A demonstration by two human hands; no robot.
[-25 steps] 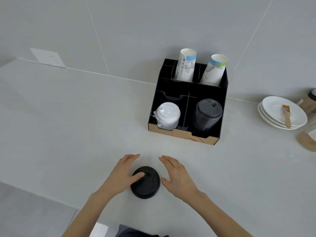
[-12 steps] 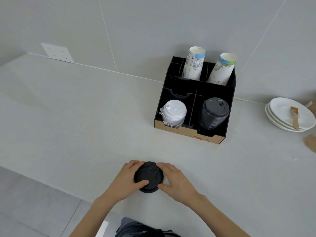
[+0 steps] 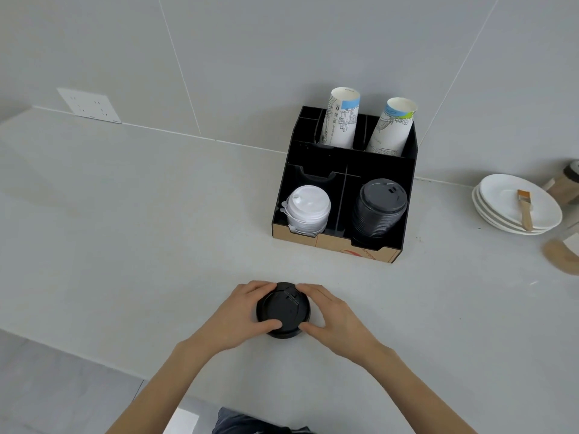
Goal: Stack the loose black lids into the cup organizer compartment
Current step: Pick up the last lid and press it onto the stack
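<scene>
— Black lids [image 3: 283,310]: where are they?

— In a small stack on the pale desk [image 3: 125,233], near its front edge, well apart from the cup organizer [image 3: 341,189] that stands against the wall.

— Who has them?

— Both hands. The left hand [image 3: 241,314] wraps the stack's left side, thumb across the near rim and fingers curled round the far edge. The right hand [image 3: 332,314] mirrors it on the right, thumb at the near rim, fingers over the far top. Each grip is clenched on the stack. Whether it rests on the desk or is just off it, I cannot tell.

— And the organizer?

— Its front right compartment holds a tall stack of dark lids [image 3: 379,208]; the front left one holds white lids [image 3: 308,211]. Two patterned paper cups [image 3: 341,119] stand in the rear compartments, mouths up and tilted.

— Anything else on the desk?

— To the right, a stack of white plates [image 3: 501,208] with a wooden-handled brush [image 3: 524,211] lying on the top one. On the wall to the left sits a white socket plate [image 3: 89,104].
</scene>
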